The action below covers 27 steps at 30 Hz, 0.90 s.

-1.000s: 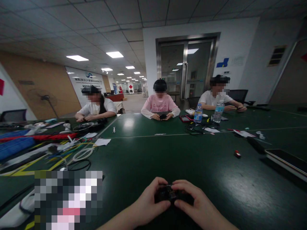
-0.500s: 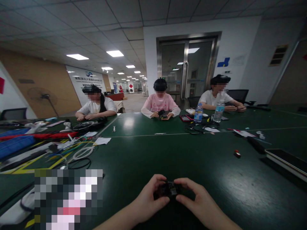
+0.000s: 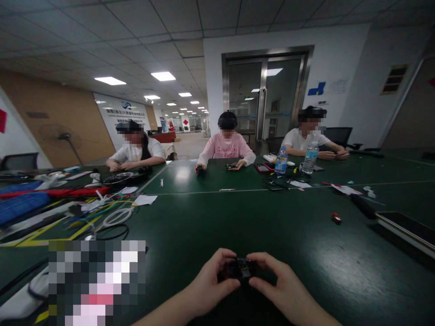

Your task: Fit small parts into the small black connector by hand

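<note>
A small black box-like device sits between my two hands above the near edge of the green table. My left hand is closed on its left side, fingers behind and thumb in front. On the right side, my right hand pinches it between thumb and fingers. Its top looks open, with dark inner parts and a few shiny bits; it is too dark to tell its exact kind.
To the left lie a blue tray, cables and a white power strip. A red-and-white small object and a phone-like slab lie right. Bottles stand across, where three people sit.
My hands and the black device stay almost in place. Across the table, the person in pink has parted their hands, moving one with a black piece toward the left.
</note>
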Available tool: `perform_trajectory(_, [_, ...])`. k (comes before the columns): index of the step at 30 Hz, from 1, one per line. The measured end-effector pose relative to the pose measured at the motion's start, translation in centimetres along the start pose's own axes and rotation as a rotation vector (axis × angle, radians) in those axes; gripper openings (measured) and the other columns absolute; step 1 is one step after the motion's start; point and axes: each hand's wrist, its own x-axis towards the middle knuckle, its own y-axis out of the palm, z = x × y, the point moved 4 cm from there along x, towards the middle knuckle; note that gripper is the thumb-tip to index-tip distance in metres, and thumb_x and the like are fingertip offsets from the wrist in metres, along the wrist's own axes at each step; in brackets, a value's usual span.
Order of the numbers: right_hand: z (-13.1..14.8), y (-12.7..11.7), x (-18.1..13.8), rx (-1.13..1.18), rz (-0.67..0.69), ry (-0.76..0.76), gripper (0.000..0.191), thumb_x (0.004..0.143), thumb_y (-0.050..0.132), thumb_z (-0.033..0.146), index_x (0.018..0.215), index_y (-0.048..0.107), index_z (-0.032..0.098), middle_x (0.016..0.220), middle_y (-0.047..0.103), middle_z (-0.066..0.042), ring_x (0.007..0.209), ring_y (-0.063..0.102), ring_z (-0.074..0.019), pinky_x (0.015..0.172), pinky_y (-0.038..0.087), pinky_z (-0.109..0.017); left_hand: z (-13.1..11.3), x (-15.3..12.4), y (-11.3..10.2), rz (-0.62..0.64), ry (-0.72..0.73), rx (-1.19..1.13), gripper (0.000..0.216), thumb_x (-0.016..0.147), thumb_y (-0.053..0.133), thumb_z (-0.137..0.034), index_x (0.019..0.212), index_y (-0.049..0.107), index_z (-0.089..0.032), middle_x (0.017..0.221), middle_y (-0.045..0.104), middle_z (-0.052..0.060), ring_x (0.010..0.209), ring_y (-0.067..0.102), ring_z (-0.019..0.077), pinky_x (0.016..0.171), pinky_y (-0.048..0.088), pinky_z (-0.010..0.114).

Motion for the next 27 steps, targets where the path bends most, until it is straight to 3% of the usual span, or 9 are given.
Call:
perform_trajectory(17, [-0.42, 0.00, -0.10, -0.034, -0.011, 0.084, 0.046, 0.071, 0.065, 0.020, 0.117, 0.060, 0.022, 0.116, 0.066, -0.006, 0.107, 0.059, -0.0237, 0.098, 0.043, -0.039, -0.68, -0.10, 0.15, 0.012, -0.001, -0.007, 0.031, 0.079, 0.062, -0.021, 0.104, 0.043, -0.018, 0.097, 0.057, 0.005, 0.090, 0.054, 0.0191, 0.077, 0.039, 0.032])
perform_trajectory(27, [0.07, -0.13, -0.11, -0.036, 0.009, 0.062, 0.040, 0.072, 0.065, 0.021, 0.112, 0.063, 0.021, 0.110, 0.068, -0.006, 0.103, 0.061, -0.0239, 0.093, 0.045, -0.037, -0.60, -0.17, 0.05, 0.020, -0.017, 0.016, 0.034, 0.079, 0.061, -0.018, 0.108, 0.043, -0.018, 0.103, 0.057, 0.006, 0.097, 0.054, 0.0215, 0.083, 0.039, 0.036])
